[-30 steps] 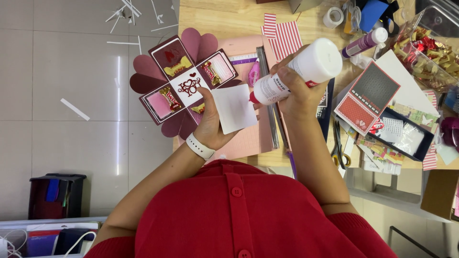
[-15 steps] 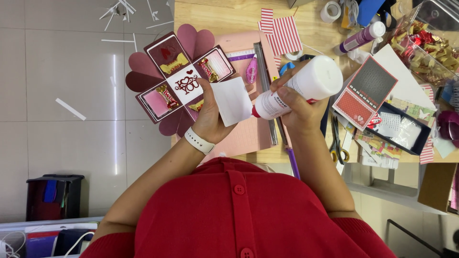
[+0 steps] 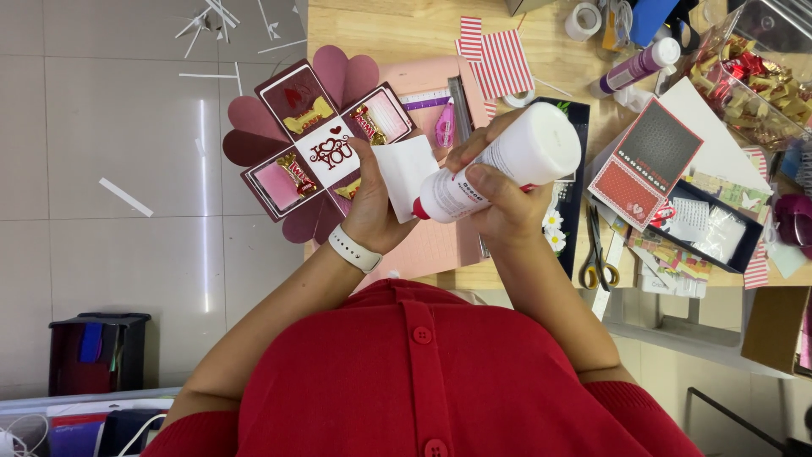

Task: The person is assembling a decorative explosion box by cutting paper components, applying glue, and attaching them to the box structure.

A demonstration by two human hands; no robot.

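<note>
On your left, the opened dark-red card box with heart-shaped flaps and small wrapped sweets (image 3: 317, 144) lies spread flat, hanging partly over the edge of the pale wooden table (image 3: 381, 34); it has kept its place over the last second. Your left hand (image 3: 372, 203), a white band at its wrist, is closed around the small white square of paper (image 3: 406, 173), pinching it by its lower left side with the face tilted toward the bottle. A second ago that square sat lower and further from the nozzle; you have now lifted it and brought it in.

Your right hand (image 3: 499, 199) is wrapped firmly round the white plastic glue bottle with the red nozzle (image 3: 499, 165). The bottle has swung down from a raised slant to lie nearly level, and its red tip now sits right at the paper's lower right edge, touching or all but touching; you cannot quite tell which. Judging by this, glue is about to go on the square, with no bead visible yet.

Further right, the yellow-handled scissors (image 3: 596, 250), the red dotted card panel (image 3: 647, 165) and the purple glue stick (image 3: 639, 66) lie untouched.
</note>
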